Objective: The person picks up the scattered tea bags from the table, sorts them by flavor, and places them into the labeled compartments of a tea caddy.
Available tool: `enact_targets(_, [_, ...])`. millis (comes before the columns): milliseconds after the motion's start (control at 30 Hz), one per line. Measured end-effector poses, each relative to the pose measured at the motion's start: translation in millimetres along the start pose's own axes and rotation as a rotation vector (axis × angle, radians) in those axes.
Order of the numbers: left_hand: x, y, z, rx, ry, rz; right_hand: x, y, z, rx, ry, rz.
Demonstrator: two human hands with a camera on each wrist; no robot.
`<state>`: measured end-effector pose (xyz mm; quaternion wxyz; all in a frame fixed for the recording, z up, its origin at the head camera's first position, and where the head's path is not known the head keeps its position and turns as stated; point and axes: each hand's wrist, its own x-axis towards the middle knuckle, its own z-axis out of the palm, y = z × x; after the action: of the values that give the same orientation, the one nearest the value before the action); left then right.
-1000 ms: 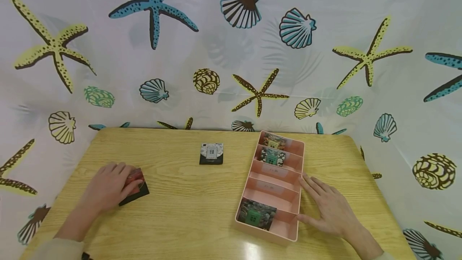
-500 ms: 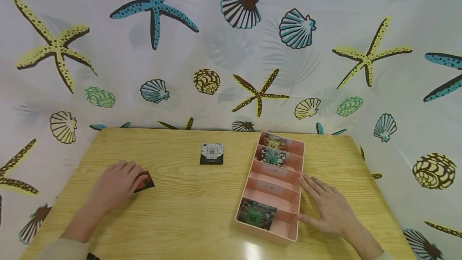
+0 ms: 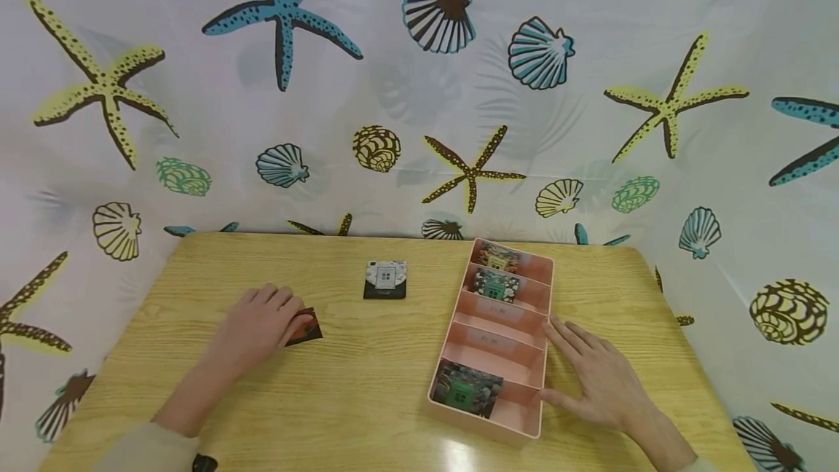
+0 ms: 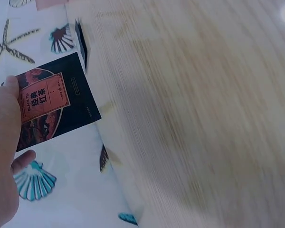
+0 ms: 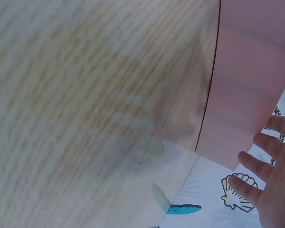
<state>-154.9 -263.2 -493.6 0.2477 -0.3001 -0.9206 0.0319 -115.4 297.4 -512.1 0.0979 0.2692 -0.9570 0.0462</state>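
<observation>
In the head view my left hand pinches a black and red tea packet over the left half of the table. The left wrist view shows the packet's front, printed "BLACK TEA", with the thumb along its edge. My right hand lies on the right, fingers straight, fingertips at the long side of a pink divided box. Tea packets stand in its two far compartments and its nearest one; two middle compartments show white labels. In the right wrist view the fingers are spread near the pink wall.
A white and black tea packet lies flat on the wooden table, left of the box. Behind the table hangs a white cloth with starfish and shell prints, also along both sides.
My left hand has moved right across the table with the tea packet in its fingers. The right hand and the box have stayed in place.
</observation>
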Motion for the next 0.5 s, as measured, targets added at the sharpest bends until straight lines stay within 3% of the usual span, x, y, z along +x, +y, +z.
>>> enact_targets(333, [28.1, 46.1, -0.8, -0.044, -0.028, 0.039, 0.3, 0, 0, -0.002, -0.007, 0.006])
enact_targets(500, [43.7, 66.4, -3.3, -0.086, 0.034, 0.069, 0.2, 0, 0, 0.002, -0.005, 0.007])
